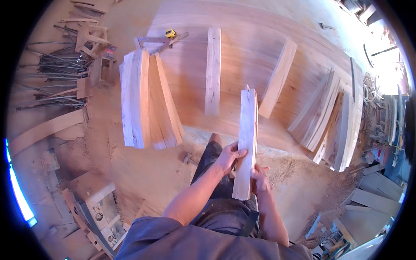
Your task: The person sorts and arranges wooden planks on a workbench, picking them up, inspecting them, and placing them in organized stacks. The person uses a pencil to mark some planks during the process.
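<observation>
Both my hands hold a wooden board [245,134] upright in front of my body, its far end reaching over the near edge of the wooden worktop [190,65]. My left hand [230,158] grips its left side, thumb lying on the face. Lower down, my right hand [260,178] is closed on the right side. A seam along the right edge suggests more than one piece, but I cannot tell for sure. Beyond it, a single board [212,71] lies on the worktop, and another board [278,78] lies slanted to its right.
Several boards form a stack [141,99] at the left and another stack [320,115] at the right. A yellow tape measure [170,33] sits by a wooden square [162,43]. A hammer [189,159] is on the dusty floor. Metal rods [60,65] are piled far left.
</observation>
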